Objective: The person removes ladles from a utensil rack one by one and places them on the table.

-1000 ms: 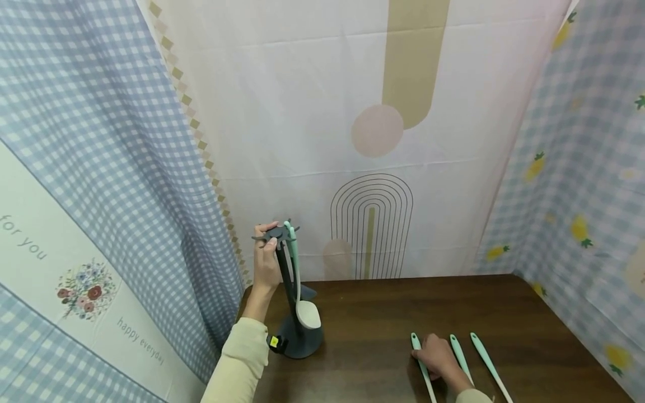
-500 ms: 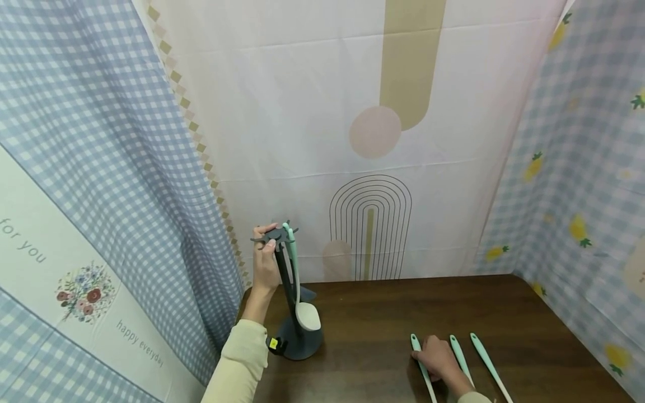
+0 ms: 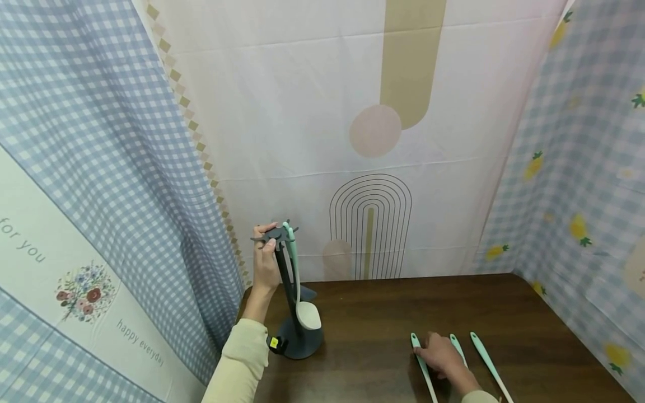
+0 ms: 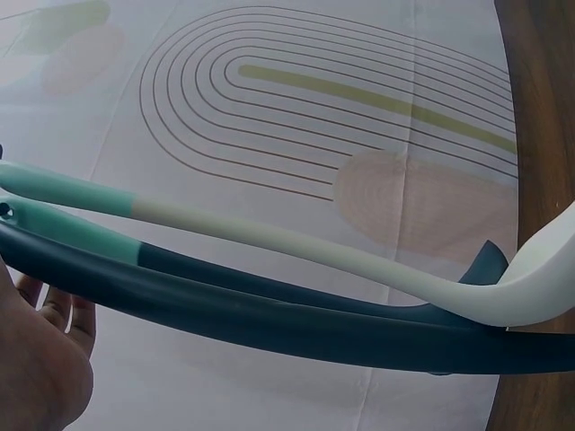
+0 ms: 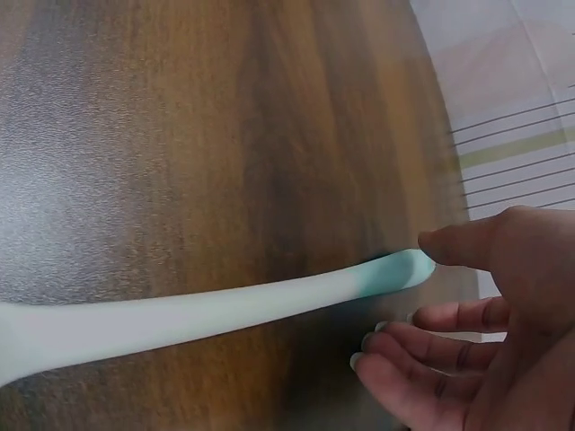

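- Left hand [image 3: 265, 263]: curled, gripping the top of the upright utensil stand [image 3: 288, 285]; ladle [image 3: 308, 316] hangs there.
- Right hand [image 3: 440, 355]: half-open, holding nothing, thumb at the pale-green utensil handle [image 3: 423, 366] on the worktop [image 3: 363, 336].

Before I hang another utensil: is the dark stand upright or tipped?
Upright: the stand has its round base flat on the table, and the left hand grips its top.

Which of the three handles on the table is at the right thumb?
The leftmost handle: the right hand has its thumb at the green end. The middle handle is partly hidden; the rightmost handle lies apart.
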`<state>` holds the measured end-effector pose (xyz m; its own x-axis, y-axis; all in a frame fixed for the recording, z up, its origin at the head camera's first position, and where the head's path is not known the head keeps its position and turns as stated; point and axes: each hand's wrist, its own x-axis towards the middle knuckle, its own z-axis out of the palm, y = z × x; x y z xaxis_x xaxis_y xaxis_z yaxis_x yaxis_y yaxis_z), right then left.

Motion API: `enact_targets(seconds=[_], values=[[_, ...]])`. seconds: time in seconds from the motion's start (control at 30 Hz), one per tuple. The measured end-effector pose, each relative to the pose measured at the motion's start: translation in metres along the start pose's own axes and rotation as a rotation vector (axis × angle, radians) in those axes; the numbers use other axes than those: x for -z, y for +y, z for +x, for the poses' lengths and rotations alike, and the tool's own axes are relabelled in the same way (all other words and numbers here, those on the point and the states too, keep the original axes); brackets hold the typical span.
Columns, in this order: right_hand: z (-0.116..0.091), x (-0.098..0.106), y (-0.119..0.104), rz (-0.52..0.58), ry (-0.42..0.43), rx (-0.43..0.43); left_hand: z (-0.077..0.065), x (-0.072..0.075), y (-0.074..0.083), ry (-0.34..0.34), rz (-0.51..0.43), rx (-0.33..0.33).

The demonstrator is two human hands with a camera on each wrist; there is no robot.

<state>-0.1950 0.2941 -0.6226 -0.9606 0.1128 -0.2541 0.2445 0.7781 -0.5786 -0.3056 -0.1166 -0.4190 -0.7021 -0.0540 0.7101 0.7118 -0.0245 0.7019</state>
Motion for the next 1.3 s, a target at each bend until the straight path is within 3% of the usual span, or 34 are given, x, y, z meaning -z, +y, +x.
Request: enact_targets(seconds=[0.4,0.87,1.3], values=[[-0.007,0.025,-0.028,-0.189,0.044,0.081,0.001,-0.001,0.001,-0.005,0.008,-0.011],[-0.014,0.039,-0.055,-0.206,0.071,0.063,0.001,0.0,0.0,0.002,0.036,-0.009],[-0.019,0.039,-0.076,-0.257,0.238,0.151,0.0,0.0,0.002,-0.002,0.024,-0.002]])
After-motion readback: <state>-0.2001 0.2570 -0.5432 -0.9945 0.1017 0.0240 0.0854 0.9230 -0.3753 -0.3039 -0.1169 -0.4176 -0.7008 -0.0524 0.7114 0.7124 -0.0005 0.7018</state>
